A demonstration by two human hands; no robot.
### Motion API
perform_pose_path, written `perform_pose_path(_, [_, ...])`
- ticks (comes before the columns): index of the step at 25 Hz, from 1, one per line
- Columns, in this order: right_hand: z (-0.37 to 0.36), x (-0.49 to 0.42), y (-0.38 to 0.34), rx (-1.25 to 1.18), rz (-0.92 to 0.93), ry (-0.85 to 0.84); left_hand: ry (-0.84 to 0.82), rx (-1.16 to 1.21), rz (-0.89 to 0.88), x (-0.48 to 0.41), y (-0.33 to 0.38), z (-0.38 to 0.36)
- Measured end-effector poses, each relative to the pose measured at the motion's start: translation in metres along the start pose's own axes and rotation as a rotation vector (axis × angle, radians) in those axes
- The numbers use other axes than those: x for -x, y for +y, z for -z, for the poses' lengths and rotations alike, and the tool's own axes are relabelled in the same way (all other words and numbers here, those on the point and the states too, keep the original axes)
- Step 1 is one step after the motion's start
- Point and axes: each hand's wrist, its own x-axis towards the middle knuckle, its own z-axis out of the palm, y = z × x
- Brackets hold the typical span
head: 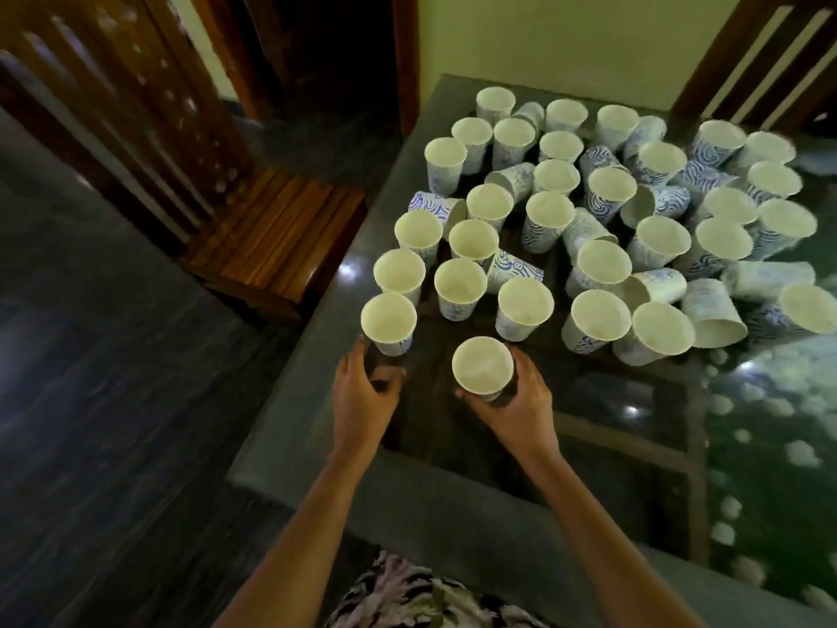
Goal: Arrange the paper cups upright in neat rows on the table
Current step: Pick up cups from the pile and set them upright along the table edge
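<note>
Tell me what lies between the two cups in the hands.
Nothing but bare tabletop, per the head view: the left hand grips the corner cup, the right hand the nearer cup.

**Domestic dining room.** We see a glass-topped surface with a dark wooden frame visible beneath the pane. A slat-backed wooden chair stands at its left edge, plank seat close against it, and a second chair of similar build stands at the far right. We also note the polished dark stone floor, the pale yellow-green painted wall and a varnished wooden door frame. All are household fittings.
</note>
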Motion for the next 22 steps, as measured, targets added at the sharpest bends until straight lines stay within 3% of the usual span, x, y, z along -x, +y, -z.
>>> perform_pose_path(5, [-0.025,0.006,-0.014,-0.021,-0.051,0.123,-0.084,0.091,-0.117,-0.038,-0.011,0.006])
perform_pose_path(12, [-0.027,0.014,-0.011,0.000,-0.092,0.204,-0.064,0.232,-0.151,-0.051,-0.009,0.000])
perform_pose_path(22, [0.015,0.046,0.011,-0.056,-0.125,0.373,-0.130,0.192,-0.427,-0.008,0.018,-0.031])
